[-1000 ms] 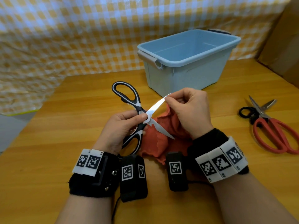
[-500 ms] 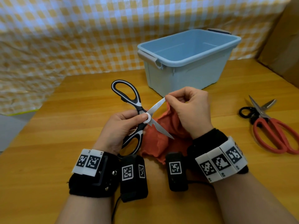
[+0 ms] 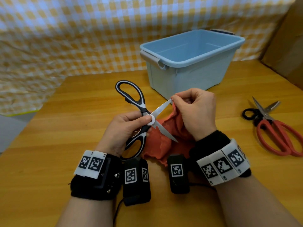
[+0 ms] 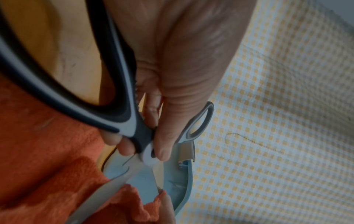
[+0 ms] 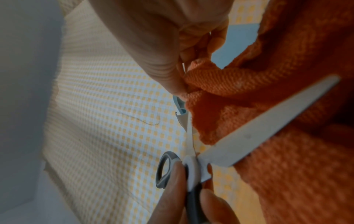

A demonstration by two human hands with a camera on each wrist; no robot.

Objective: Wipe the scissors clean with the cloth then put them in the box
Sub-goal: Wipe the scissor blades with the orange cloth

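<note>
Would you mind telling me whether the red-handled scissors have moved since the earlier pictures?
No. The red-handled scissors lie in the same spot, right of the blue box, as in both earlier head views.

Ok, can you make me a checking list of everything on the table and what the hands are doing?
Surface: wooden table, bare wood showing.
Job's things: black-and-white scissors, blades spread open, held up; orange cloth bunched under and behind the blades; blue box behind, open, nothing seen inside.
Clutter: red-handled scissors on the table at the right, lying across a black-handled pair.
Hands: left hand pinches the scissors at the pivot; right hand pinches cloth onto the upper blade's tip.
Cables: a thin black cable below the left wrist camera.
Surroundings: yellow checked sheet behind; cardboard at the right.
</note>
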